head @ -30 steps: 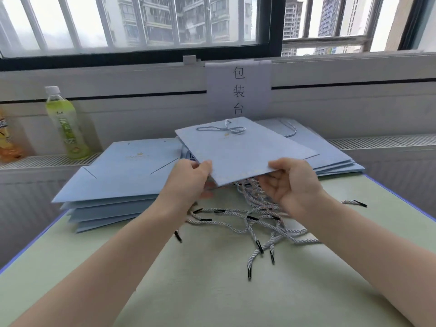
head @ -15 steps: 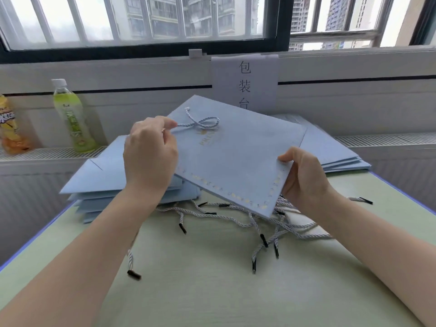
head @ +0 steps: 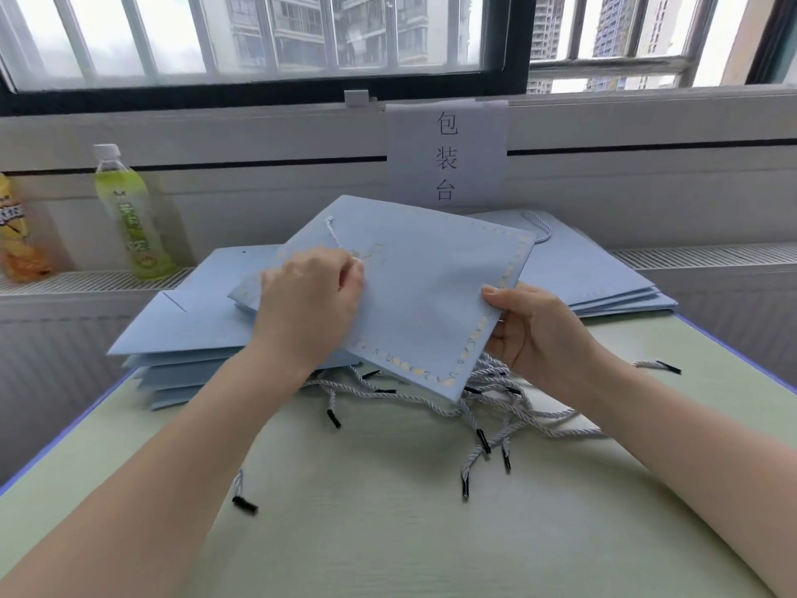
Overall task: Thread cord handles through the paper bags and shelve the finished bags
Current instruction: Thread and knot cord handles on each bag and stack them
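Bag (head: 414,295) held tilted for threading | left hand (head: 308,302) pinches cord (head: 333,231) | right hand (head: 524,328) grips near-right edge, steadying it

The fingertips of the left hand (head: 311,305) are curled out of sight against the held bag (head: 431,304), so whether the cord handle (head: 333,233) is pinched cannot be told. The fingers of the right hand (head: 532,328) are hidden under the bag's edge. Below that grip, part of the loose cords (head: 496,407) is covered. The snack packet (head: 17,239) is cut off by the left edge.
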`<control>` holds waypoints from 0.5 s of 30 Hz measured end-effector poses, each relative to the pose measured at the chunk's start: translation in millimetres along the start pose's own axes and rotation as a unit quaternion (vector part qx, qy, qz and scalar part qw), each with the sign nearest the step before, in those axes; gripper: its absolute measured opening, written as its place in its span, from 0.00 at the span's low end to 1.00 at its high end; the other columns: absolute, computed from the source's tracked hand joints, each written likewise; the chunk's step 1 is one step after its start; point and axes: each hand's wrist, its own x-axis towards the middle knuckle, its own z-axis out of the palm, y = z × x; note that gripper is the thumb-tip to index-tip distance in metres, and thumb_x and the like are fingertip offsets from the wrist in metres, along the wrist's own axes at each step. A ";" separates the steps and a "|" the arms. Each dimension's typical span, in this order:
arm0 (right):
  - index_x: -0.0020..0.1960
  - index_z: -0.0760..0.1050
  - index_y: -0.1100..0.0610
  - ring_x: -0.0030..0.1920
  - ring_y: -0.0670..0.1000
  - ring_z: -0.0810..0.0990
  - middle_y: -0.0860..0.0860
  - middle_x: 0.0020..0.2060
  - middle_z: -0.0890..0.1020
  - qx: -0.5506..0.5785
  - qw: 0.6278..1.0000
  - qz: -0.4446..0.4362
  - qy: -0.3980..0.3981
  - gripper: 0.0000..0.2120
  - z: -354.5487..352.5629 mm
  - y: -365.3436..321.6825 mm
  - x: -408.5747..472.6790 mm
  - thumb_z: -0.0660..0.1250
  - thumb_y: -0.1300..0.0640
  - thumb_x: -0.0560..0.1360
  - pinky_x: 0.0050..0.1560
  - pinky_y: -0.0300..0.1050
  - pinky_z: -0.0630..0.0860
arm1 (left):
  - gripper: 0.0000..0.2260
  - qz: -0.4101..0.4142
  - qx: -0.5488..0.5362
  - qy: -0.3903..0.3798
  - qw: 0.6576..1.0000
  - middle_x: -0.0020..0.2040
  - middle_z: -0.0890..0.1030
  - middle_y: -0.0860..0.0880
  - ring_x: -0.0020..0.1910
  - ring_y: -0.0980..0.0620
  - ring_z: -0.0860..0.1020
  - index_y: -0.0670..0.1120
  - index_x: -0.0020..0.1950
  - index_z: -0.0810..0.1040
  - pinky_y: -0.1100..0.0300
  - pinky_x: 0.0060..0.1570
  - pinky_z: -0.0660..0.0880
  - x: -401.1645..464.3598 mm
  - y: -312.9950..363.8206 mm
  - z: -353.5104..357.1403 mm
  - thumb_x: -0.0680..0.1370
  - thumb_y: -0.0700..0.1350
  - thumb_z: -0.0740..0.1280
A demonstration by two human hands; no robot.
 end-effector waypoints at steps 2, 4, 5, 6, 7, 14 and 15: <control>0.52 0.75 0.63 0.36 0.51 0.83 0.56 0.41 0.83 0.003 1.000 -0.002 0.013 0.08 -1.6 -0.5 1.3 0.58 0.63 0.78 0.38 0.42 0.80 | 0.14 0.078 -0.017 -0.016 0.997 0.48 0.77 0.45 0.51 0.44 0.74 0.41 0.52 0.79 0.52 0.52 0.68 -6.1 7.4 7.6 0.81 0.49 0.59; 0.53 0.75 0.63 0.38 0.52 0.84 0.56 0.42 0.83 0.018 1.000 -0.003 0.017 0.09 -3.4 -1.6 2.1 0.58 0.62 0.79 0.40 0.43 0.81 | 0.18 0.127 -0.004 -0.018 0.992 0.52 0.77 0.44 0.53 0.43 0.74 0.41 0.57 0.79 0.50 0.53 0.70 -8.9 9.6 13.7 0.79 0.52 0.57; 0.54 0.75 0.64 0.39 0.52 0.84 0.56 0.42 0.84 0.030 0.999 -0.002 0.015 0.09 -2.9 -1.2 2.4 0.58 0.62 0.79 0.40 0.43 0.82 | 0.21 0.137 0.003 -0.021 0.990 0.55 0.77 0.44 0.56 0.42 0.74 0.41 0.60 0.78 0.49 0.55 0.69 -10.1 10.1 15.1 0.78 0.53 0.56; 0.54 0.75 0.64 0.39 0.51 0.84 0.56 0.42 0.84 0.043 0.999 -0.003 0.014 0.09 -1.9 -1.1 2.5 0.57 0.62 0.79 0.39 0.43 0.82 | 0.24 0.145 0.010 -0.020 0.989 0.58 0.76 0.44 0.59 0.42 0.73 0.41 0.63 0.77 0.48 0.57 0.68 -10.9 10.2 16.1 0.77 0.55 0.53; 0.54 0.75 0.64 0.40 0.51 0.84 0.55 0.42 0.85 0.060 0.998 -0.004 0.014 0.09 -0.6 -0.2 2.8 0.57 0.62 0.80 0.37 0.43 0.82 | 0.27 0.151 0.018 -0.021 0.988 0.62 0.75 0.44 0.63 0.42 0.71 0.41 0.66 0.75 0.48 0.60 0.67 -11.3 9.8 16.8 0.77 0.56 0.51; 0.47 0.73 0.61 0.33 0.50 0.84 0.55 0.35 0.84 0.214 0.974 -0.003 0.072 0.08 1.9 -5.8 6.0 0.57 0.61 0.81 0.34 0.42 0.81 | 0.24 0.087 -0.114 0.015 0.990 0.65 0.72 0.45 0.66 0.47 0.68 0.42 0.69 0.70 0.61 0.64 0.60 -16.7 19.5 20.3 0.79 0.56 0.55; 0.46 0.73 0.61 0.33 0.51 0.84 0.55 0.35 0.84 0.228 0.971 0.002 0.070 0.08 2.2 -6.1 5.5 0.57 0.61 0.80 0.35 0.41 0.82 | 0.21 0.034 -0.189 -0.014 0.981 0.62 0.73 0.46 0.64 0.49 0.70 0.43 0.67 0.70 0.63 0.64 0.62 -17.6 24.3 19.6 0.80 0.54 0.58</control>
